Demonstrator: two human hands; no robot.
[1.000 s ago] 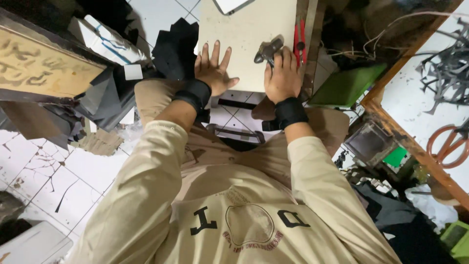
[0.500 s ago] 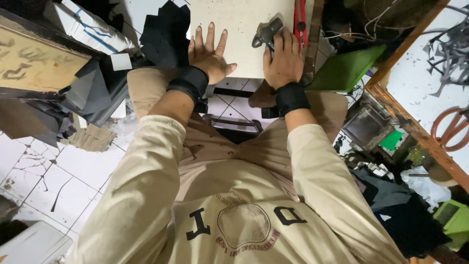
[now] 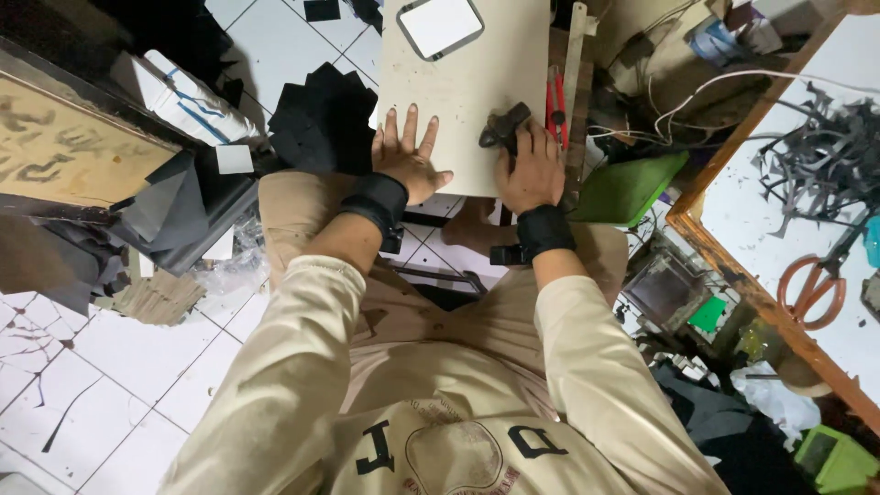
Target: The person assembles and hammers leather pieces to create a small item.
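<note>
Hands on a pale board, seen from above our own lap.

We press our left hand (image 3: 406, 158) flat on the near edge of the beige board (image 3: 458, 92), fingers spread and holding nothing. Our right hand (image 3: 528, 165) is closed over a small dark tool (image 3: 503, 126) whose head rests on the board near its right edge. Both wrists wear black bands. On the far end of the board lies a white rounded-square piece with a dark rim (image 3: 440, 25). Red-handled pliers (image 3: 555, 103) lie just beside the right hand, a stack of black sheets (image 3: 319, 117) just left of the board, and orange-handled scissors (image 3: 814, 282) sit on the white table (image 3: 788, 211) at right.
</note>
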